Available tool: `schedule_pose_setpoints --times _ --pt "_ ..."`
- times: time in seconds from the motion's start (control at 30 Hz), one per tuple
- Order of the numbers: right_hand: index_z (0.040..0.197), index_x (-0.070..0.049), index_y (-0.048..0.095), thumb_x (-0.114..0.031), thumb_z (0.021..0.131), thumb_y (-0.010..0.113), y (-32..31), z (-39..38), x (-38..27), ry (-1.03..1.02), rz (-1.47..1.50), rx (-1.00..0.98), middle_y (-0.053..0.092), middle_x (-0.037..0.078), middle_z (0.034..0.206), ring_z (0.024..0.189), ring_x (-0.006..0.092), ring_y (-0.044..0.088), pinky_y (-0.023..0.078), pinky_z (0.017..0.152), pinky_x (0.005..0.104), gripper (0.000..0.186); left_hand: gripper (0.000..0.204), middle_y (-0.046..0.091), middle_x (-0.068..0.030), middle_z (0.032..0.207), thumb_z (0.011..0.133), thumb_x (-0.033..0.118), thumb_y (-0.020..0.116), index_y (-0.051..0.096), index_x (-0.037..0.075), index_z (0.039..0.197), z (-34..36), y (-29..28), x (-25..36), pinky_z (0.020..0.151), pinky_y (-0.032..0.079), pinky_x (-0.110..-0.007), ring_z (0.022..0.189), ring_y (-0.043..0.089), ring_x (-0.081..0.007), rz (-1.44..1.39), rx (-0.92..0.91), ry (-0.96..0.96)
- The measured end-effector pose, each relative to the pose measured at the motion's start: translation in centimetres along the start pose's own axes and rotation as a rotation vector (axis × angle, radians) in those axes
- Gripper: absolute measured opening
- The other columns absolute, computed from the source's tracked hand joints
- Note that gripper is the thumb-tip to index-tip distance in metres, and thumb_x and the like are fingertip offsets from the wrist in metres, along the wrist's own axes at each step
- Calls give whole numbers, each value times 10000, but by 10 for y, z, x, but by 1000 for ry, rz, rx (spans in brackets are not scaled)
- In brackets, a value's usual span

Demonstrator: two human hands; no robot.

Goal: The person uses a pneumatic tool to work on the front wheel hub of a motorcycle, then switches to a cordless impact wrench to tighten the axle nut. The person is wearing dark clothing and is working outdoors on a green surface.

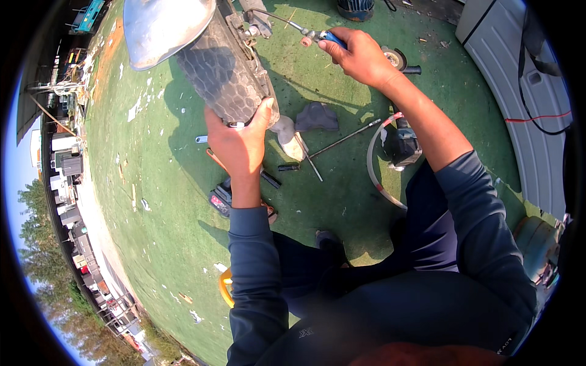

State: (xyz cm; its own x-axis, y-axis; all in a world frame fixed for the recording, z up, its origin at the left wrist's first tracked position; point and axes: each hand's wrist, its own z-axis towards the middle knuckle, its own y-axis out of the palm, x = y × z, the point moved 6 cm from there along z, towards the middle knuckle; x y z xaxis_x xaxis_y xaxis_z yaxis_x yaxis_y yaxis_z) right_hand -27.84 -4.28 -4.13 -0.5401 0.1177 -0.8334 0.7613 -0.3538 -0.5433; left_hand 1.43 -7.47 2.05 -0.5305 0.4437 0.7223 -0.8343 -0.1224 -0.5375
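Observation:
My left hand (241,137) is closed round the lower end of a long dark grey part (223,76) with a honeycomb-patterned face. A shiny, rounded metal panel (168,30) sits at the part's upper left. Up and to the right, my right hand (360,55) grips the blue handle of what looks like a gas torch (314,35), with brass-coloured fittings. Its thin bent tube reaches left towards the metal bracket (259,24) along the part's right edge. Whether the tip touches the bracket, I cannot tell.
On the green floor lie a grey lump (316,116), thin metal rods (342,139), a black socket (289,166) and a battery-powered tool (223,196). A pale hose (373,161) curves beside another power tool (406,146). An angle grinder (397,59) lies beyond my right forearm.

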Motion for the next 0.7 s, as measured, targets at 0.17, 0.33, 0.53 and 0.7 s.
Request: schedule_pose_setpoints --times 0.17,0.33,0.53,0.7 --pt "1100 -19 736 -381 1037 683 -4 -2 -12 -58 -83 61 718 223 878 842 426 689 528 784 514 372 798 770 -187 1167 715 310 1001 606 -38 1314 0 3 -3 908 577 -390 1015 756 -296 -5 8 -4" --pt "1043 1 724 -333 994 699 -6 -7 -20 -53 -126 25 726 243 885 848 447 699 539 796 533 338 798 774 -173 1177 702 320 1002 618 -26 1309 -1 3 -8 909 575 -396 1019 759 -297 -5 20 -32" --pt "1002 20 715 -270 943 694 -5 -7 -19 -53 -142 30 725 267 876 865 468 705 543 826 547 296 800 775 -164 1181 698 326 999 624 -17 1316 -1 3 -9 933 566 -413 1033 756 -317 12 14 -60" --pt "979 34 705 -265 952 680 -2 -5 -19 -75 -125 32 705 262 833 810 456 689 538 791 536 301 834 763 -193 1192 699 339 1004 613 -42 1329 -1 3 -15 951 561 -420 1058 746 -338 6 24 -76"
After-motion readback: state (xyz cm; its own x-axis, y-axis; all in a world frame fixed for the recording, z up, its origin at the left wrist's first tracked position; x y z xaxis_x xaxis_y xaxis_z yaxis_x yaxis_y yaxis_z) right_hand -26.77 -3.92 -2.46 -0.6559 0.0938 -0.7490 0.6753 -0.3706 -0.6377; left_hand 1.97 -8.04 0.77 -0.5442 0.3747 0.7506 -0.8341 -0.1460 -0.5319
